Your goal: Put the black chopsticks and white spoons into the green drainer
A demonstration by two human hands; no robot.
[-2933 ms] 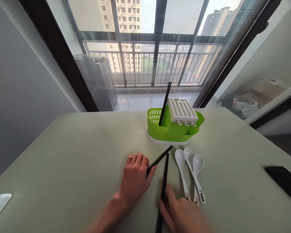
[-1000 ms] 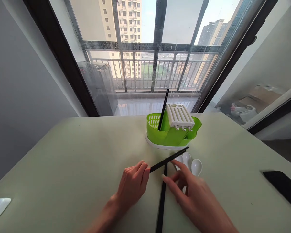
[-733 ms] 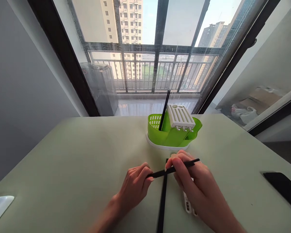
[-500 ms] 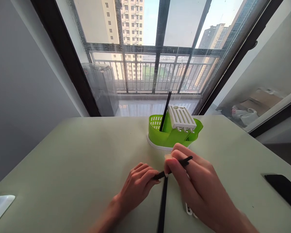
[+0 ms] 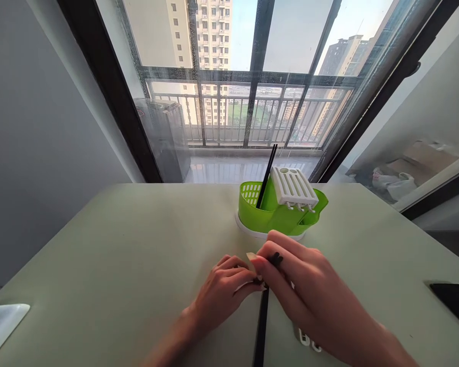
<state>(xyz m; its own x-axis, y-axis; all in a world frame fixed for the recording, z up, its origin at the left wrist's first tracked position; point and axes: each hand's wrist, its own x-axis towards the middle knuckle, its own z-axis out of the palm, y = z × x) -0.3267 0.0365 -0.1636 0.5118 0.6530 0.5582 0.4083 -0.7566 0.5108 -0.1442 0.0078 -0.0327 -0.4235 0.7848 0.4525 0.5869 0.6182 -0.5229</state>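
My right hand (image 5: 306, 290) is closed around a pair of black chopsticks (image 5: 277, 259), whose ends poke out above its thumb. A small pale, thin piece (image 5: 251, 260) shows at its fingertips; I cannot tell what it is. My left hand (image 5: 227, 290) is closed at the other end of the chopsticks, its fingertips meeting those of my right hand. Below the hands, a long black strip (image 5: 260, 331) runs toward me. Just beyond them stands a green caddy (image 5: 258, 219) with a white slotted rack (image 5: 294, 186) and two black chopsticks (image 5: 268, 176) leaning upright in it.
White loop-ended items (image 5: 305, 338) lie on the pale table (image 5: 137, 244), partly under my right hand. A black flat object (image 5: 455, 303) rests near the right edge, and a white object (image 5: 5, 326) at the left. Behind the table is a glass door.
My hands have drawn closer together, and the chopsticks now point more away from me, less of them showing. The pale piece has shifted left. The view has turned slightly.
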